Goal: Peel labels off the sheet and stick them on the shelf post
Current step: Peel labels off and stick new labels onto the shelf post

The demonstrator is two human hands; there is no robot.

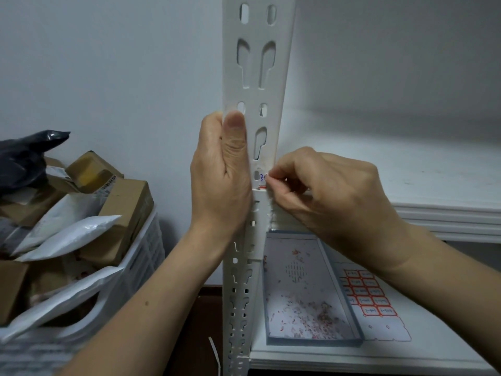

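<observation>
Label (260, 179): small, white, red-edged, blue handwriting. It sits on the front face of the shelf post (257, 63), low in the run of keyhole slots and just above where the upper shelf (406, 185) meets the post. Only a sliver shows between your hands.

Right hand (328, 191): fingers curled in, tips pinched on the label's right edge at the post's corner. Whether the label is fully stuck down, you cannot tell from here.

Left hand (221, 172): grips the post from its left side, thumb flat and pointing up the front face, fingers wrapped behind the edge, out of sight.

Label sheet (370, 303): flat on the lower shelf (439, 348), right of the post and partly under your right forearm. Red-bordered labels stand in rows on its upper part; the near end is bare white backing.

Tray (353, 316): shallow, blue-grey rim, just left of the sheet and close against the post. Red and white paper scraps lie scattered inside it.

Left of the post: a white slatted basket (147, 251), heaped with cardboard boxes (127, 204), white mailer bags (73, 232) and a black bag (27, 156). A plain pale wall (122, 63) stands behind.
</observation>
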